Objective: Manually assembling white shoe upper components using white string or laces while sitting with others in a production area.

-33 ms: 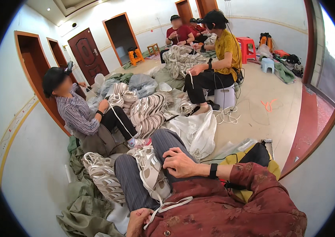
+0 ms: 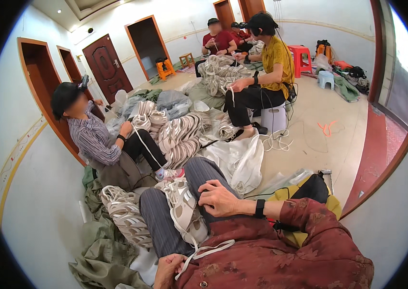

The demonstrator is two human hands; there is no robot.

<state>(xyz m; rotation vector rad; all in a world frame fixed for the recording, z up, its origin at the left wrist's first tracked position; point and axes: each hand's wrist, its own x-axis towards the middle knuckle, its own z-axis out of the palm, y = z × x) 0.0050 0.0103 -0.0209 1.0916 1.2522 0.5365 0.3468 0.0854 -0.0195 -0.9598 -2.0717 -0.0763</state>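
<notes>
Red stool, blue stool, brown door

The person wears a rust-red top patterned with darker flowers and leaves, its loose sleeve stopping short of the right hand and a small round button showing just right of the left hand. A flat black band is worn right behind the right hand. Dark grey trousers with thin, paler lengthwise stripes show between the hands.
</notes>
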